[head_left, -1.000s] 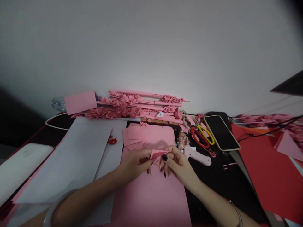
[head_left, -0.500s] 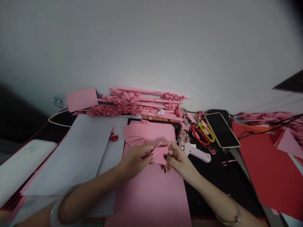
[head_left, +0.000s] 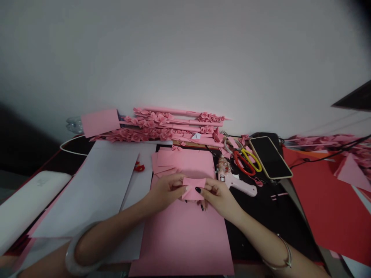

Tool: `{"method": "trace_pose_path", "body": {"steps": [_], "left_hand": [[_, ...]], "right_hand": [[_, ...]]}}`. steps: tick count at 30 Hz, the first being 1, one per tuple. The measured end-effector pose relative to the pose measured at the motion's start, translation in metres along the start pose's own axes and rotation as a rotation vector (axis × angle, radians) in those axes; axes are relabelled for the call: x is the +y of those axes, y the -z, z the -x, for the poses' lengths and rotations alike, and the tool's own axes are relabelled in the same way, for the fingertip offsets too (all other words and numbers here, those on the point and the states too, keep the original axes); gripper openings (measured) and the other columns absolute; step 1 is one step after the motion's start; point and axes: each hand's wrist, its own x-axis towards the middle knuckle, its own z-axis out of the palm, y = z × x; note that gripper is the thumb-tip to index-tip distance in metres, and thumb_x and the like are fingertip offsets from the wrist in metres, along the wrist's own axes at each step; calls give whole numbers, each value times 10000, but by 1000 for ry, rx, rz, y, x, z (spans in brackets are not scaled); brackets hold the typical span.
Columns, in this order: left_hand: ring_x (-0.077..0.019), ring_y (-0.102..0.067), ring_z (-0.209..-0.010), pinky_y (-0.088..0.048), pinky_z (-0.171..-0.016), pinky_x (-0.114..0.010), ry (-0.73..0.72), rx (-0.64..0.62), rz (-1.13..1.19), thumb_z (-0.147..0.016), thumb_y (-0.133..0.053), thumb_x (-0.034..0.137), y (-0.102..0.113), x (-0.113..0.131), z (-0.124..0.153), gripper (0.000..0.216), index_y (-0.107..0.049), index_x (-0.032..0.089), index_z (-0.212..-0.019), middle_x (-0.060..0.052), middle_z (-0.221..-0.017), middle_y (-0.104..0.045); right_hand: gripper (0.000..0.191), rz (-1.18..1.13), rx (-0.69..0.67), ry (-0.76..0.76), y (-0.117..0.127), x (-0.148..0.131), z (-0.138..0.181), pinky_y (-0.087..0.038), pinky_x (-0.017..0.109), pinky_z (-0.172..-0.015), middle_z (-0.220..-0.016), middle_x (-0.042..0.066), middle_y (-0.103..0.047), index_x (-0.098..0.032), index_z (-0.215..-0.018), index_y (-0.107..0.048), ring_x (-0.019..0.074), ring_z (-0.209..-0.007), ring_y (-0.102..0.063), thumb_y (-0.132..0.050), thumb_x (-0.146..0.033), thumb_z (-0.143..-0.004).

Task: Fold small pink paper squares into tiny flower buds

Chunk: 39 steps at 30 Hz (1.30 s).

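Note:
A small piece of pink paper (head_left: 192,183) is held between my two hands, its face toward me. My left hand (head_left: 169,189) pinches its left side, with the thumb lying on the front. On the right side my right hand (head_left: 218,195) grips it, the dark-nailed thumb pressed on the front and other fingers behind. Below the hands lies a large pink sheet (head_left: 185,239). Just beyond them sit several smaller pink paper pieces (head_left: 185,159).
White sheets (head_left: 89,185) and a white case (head_left: 31,204) lie left. Right are a glue gun (head_left: 239,184), red-handled scissors (head_left: 243,164), a phone (head_left: 271,158) and red paper (head_left: 330,208). Pink paper flowers (head_left: 156,119) line the wall.
The small pink paper has been turned squarer to me, and both thumbs now press on its front closer together. My hands stay in nearly the same place.

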Motion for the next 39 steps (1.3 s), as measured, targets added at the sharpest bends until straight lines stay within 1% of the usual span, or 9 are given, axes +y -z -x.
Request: {"method": "trace_pose_path", "body": {"steps": [3, 5, 8, 14, 18, 22, 25, 28, 39], "left_hand": [[-108, -580, -623, -509, -609, -244, 46, -18, 112, -765, -587, 249, 1, 1, -2, 203, -662, 154, -928, 12, -688, -623], [-90, -564, -564, -533, -601, -256, 70, -12, 173, -752, -612, 261, 1, 3, -2, 217, -676, 157, -932, 28, -643, -603], [-98, -599, -544, -552, -605, -267, 113, -2, 249, -726, -656, 283, 2, 4, -1, 226, -685, 155, -909, 32, -587, -599], [-161, -693, -637, -549, -635, -256, 148, -73, 475, -696, -663, 291, 7, 2, 0, 182, -661, 143, -802, -42, -682, -709], [-160, -696, -643, -550, -650, -266, 156, -49, 361, -730, -661, 319, 6, 1, -1, 190, -634, 145, -801, -19, -664, -687], [-147, -694, -653, -540, -638, -253, 136, -9, 197, -713, -677, 221, 1, 0, -3, 146, -577, 150, -792, 15, -673, -656], [-154, -696, -656, -541, -639, -272, 130, 8, 200, -715, -650, 187, 0, -1, -4, 198, -531, 170, -872, 13, -718, -672], [-164, -698, -666, -544, -643, -282, 148, 20, 184, -721, -628, 184, 1, -1, -4, 230, -531, 167, -929, -6, -737, -686], [-151, -687, -669, -557, -650, -270, 134, 60, 113, -728, -611, 175, 3, 1, -4, 132, -627, 131, -851, -13, -782, -675]], "right_hand": [[178, -130, 24, 13, 1, 1, 0, -447, 179, -393, -520, -49, -608, -180, -979, -599, 83, -369, -549, -622, -272, -829], [214, -211, 32, 31, 1, 2, 0, -478, 192, -396, -527, -47, -618, -195, -1024, -622, 92, -376, -565, -635, -253, -819], [205, -334, 46, 43, 0, 1, 1, -518, 205, -409, -590, -18, -657, -190, -976, -692, 97, -404, -588, -669, -239, -779], [177, -466, 12, -4, 0, -1, 1, -543, 227, -441, -556, 22, -673, -150, -870, -737, 135, -453, -634, -655, -253, -752], [202, -315, 57, 20, -1, 1, 0, -535, 240, -429, -567, 23, -676, -140, -857, -717, 139, -434, -634, -649, -313, -778], [214, -142, 103, -4, -4, 0, -1, -529, 219, -445, -532, -25, -645, -170, -958, -679, 119, -428, -631, -669, -281, -776], [305, -125, 120, -21, -3, -1, -2, -532, 230, -449, -535, -37, -640, -188, -1043, -653, 121, -437, -631, -684, -290, -757], [275, -96, 136, -37, -2, -1, -2, -526, 233, -446, -559, -14, -661, -166, -987, -687, 122, -442, -629, -687, -298, -746], [301, -42, 133, -38, 0, -4, -3, -542, 259, -487, -580, 5, -677, -164, -982, -731, 125, -466, -633, -670, -357, -759]]}}
